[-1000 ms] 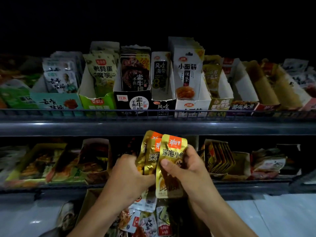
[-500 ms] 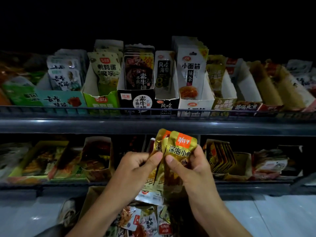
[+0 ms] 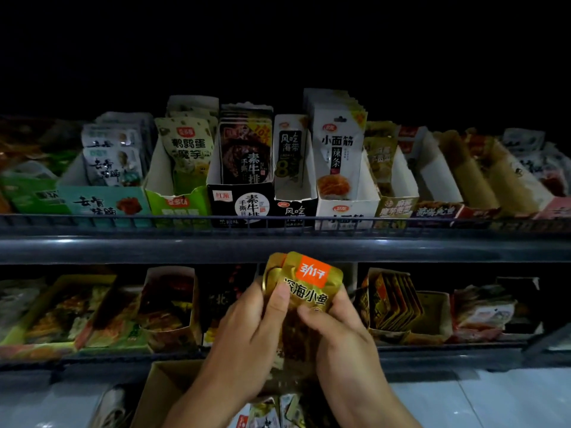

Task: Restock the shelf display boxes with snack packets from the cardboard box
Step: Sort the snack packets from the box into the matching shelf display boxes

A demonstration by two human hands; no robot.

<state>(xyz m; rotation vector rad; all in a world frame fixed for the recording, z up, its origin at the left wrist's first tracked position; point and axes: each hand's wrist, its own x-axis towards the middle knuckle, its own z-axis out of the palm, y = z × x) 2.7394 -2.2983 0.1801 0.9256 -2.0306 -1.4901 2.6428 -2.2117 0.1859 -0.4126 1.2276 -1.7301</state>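
We hold a small stack of gold packets [image 3: 304, 284] upright between both hands, in front of the dark edge of the upper shelf [image 3: 123, 247]. Our left hand [image 3: 247, 338] curls around the stack's left side, its thumb pressed flat on the front packet just beside the orange label. Our right hand [image 3: 343, 338] grips the right side, thumb pinching the front packet lower down, fingers wrapped behind. The edge of at least one more packet shows behind the front one at the upper left.

Directly below our wrists sits the open cardboard box [image 3: 160, 393], with more packets [image 3: 265, 412] loose inside it, near our forearms.

Above our hands, on the upper shelf, a row of display boxes stands behind a wire rail; a black box [image 3: 239, 205] sits just above and left of the stack, a white box [image 3: 346, 208] just above and right. Right of our right hand, on the lower shelf, a box [image 3: 432, 316] holds similar gold packets standing on edge. Left of our left hand are further lower-shelf boxes, too dim to read.
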